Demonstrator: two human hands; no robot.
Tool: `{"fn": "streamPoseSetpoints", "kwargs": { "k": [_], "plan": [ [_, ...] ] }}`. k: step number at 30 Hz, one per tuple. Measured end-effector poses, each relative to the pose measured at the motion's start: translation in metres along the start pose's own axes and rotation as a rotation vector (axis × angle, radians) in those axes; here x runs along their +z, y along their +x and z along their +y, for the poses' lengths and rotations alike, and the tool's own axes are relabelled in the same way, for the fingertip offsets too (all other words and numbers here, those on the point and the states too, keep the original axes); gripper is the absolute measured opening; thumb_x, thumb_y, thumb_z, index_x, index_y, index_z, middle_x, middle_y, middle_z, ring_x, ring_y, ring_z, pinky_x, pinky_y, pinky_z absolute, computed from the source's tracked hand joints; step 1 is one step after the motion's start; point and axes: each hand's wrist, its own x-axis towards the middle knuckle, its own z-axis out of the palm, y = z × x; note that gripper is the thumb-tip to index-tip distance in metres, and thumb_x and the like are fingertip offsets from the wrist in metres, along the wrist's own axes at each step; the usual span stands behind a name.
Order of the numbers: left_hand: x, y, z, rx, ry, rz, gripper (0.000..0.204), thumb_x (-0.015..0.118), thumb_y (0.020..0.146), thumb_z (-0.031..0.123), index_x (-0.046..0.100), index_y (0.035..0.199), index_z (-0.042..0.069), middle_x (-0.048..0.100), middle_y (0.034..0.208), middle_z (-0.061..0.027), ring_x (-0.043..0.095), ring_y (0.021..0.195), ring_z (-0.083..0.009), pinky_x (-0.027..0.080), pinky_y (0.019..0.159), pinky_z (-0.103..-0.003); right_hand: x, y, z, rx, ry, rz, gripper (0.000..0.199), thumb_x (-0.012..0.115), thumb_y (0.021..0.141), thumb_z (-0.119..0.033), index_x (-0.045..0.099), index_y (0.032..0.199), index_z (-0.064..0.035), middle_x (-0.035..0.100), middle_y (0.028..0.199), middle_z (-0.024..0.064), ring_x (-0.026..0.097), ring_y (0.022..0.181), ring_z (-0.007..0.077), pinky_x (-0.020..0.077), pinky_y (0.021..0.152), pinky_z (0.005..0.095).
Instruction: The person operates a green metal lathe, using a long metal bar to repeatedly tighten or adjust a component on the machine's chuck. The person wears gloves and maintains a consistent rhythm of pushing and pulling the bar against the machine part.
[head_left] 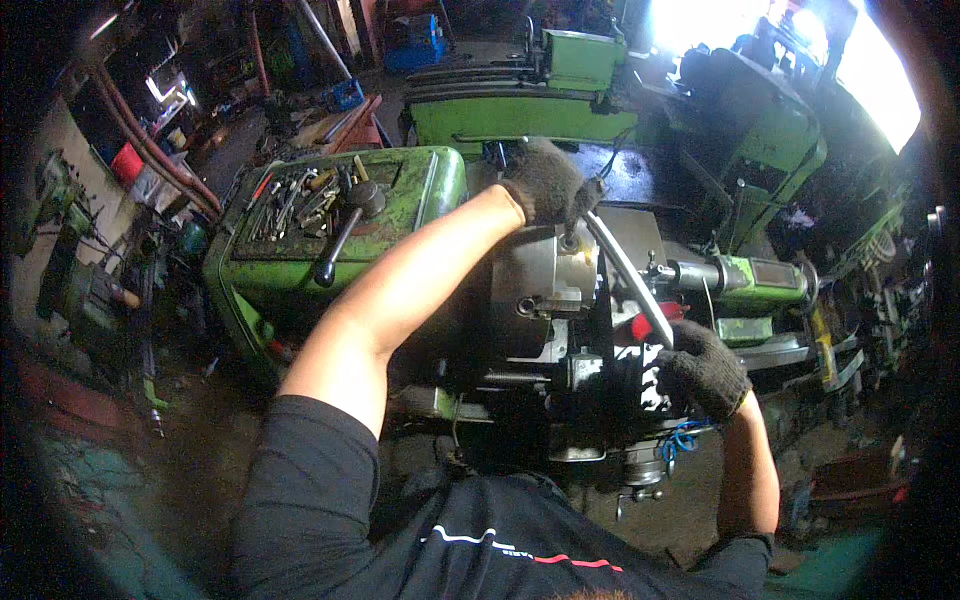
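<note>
A long, pale metal bar (632,277) slants across the right side of a lathe chuck (525,280). My left hand (545,182), in a dark knit glove, is closed over the bar's upper end just above the chuck. The glove hides that end, so how it meets the chuck cannot be seen. Lower right, my right hand (705,370), gloved too, is wrapped round the bar's lower end. A chuck jaw (572,245) shows just below my left glove. Behind my right hand is a red part (645,322).
Wrenches and other hand tools (300,205) lie on the green headstock (430,180), beside a ball-ended lever (345,235). To the right stands the tailstock (765,280). A blue coiled cord (682,438) hangs below my right hand. Another green machine (510,120) stands beyond.
</note>
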Motion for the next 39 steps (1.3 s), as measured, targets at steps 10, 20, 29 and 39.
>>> {"fn": "streamPoseSetpoints", "kwargs": {
  "k": [10, 20, 29, 39],
  "plan": [
    [0.024, 0.000, 0.038, -0.417, -0.210, -0.218, 0.074, 0.033, 0.112, 0.059, 0.081, 0.084, 0.009, 0.077, 0.081, -0.0228, 0.078, 0.078, -0.0445, 0.058, 0.075, -0.061, -0.112, 0.137, 0.036, -0.334, -1.000, 0.472, 0.019, 0.071, 0.098, -0.027, 0.075, 0.103, -0.0093, 0.077, 0.098, 0.0205, 0.075, 0.100, 0.0447, 0.0590, 0.084, 0.0547],
    [-0.008, -0.004, 0.042, -0.219, -0.175, -0.324, 0.030, 0.058, 0.104, 0.041, 0.074, 0.109, 0.017, 0.080, 0.097, -0.0201, 0.080, 0.093, -0.0433, 0.062, 0.081, -0.060, -0.173, 0.202, 0.067, -0.254, -0.829, 0.431, 0.063, 0.082, 0.089, -0.059, 0.077, 0.118, -0.0035, 0.076, 0.118, 0.0247, 0.073, 0.113, 0.0439, 0.0573, 0.095, 0.0502],
    [0.038, -0.010, -0.012, 0.080, -0.344, -0.027, 0.025, 0.071, 0.089, 0.044, 0.080, 0.098, 0.023, 0.077, 0.085, -0.0159, 0.078, 0.081, -0.0393, 0.060, 0.073, -0.055, -0.095, 0.063, 0.098, -0.249, -0.774, 0.337, 0.041, 0.080, 0.095, -0.040, 0.076, 0.117, -0.0049, 0.075, 0.105, 0.0229, 0.073, 0.098, 0.0487, 0.0568, 0.084, 0.0526],
    [0.057, 0.011, -0.003, -0.006, -0.202, -0.244, 0.038, 0.062, 0.098, 0.048, 0.084, 0.090, 0.018, 0.081, 0.090, -0.0160, 0.079, 0.080, -0.0371, 0.060, 0.076, -0.052, -0.039, 0.040, 0.061, 0.040, -0.583, 0.473, 0.044, 0.071, 0.103, -0.041, 0.078, 0.115, 0.0003, 0.079, 0.098, 0.0202, 0.076, 0.094, 0.0338, 0.0571, 0.084, 0.0442]
  ]
}}
